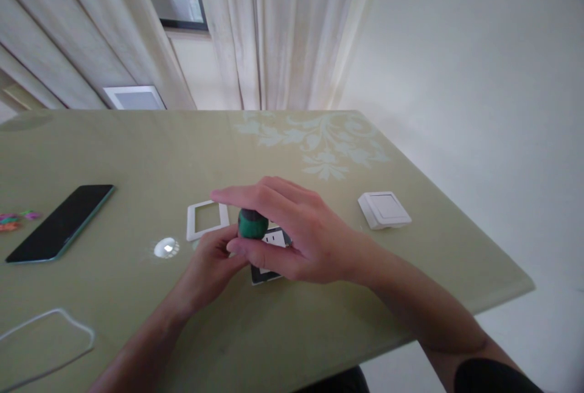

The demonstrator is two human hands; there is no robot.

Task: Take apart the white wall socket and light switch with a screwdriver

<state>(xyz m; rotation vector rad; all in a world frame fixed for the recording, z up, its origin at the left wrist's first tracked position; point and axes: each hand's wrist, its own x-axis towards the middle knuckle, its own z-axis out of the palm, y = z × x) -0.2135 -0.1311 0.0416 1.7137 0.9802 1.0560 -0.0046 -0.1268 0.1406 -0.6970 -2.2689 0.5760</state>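
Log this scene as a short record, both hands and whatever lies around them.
Right hand: thumb and fingers either side of a green handle
Left hand: beside the slotted socket, fingertips partly hidden
Socket: below the hands, partly covered
Toward the left: white frame, black-screened device, white cable
Toward the right: white switch
Surface: table with leaf pattern

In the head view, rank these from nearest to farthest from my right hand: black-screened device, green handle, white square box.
From your right hand:
1. Green handle: between thumb and forefinger.
2. White square box: off to the right.
3. Black-screened device: far over to the left.
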